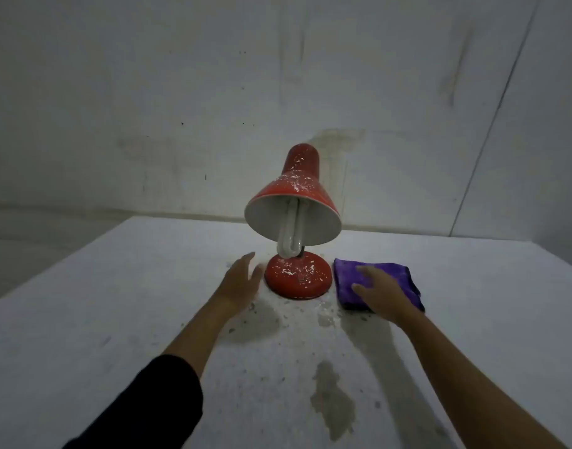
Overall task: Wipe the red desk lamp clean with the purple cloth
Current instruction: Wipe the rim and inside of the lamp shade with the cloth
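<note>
The red desk lamp (296, 202) stands upright on the white table (116, 303), its shade and round base (297, 277) flecked with white specks, a white bulb hanging out of the shade. A folded purple cloth (391, 280) lies just right of the base. My right hand (380, 293) lies on top of the cloth with fingers spread fairly straight. My left hand (241, 280) is open, fingers straight, just left of the base; whether it touches the base is unclear.
White flakes and dust litter the tabletop in front of the lamp, and a grey stain (333, 400) marks the near part. A stained pale wall (213, 108) rises close behind the table's far edge.
</note>
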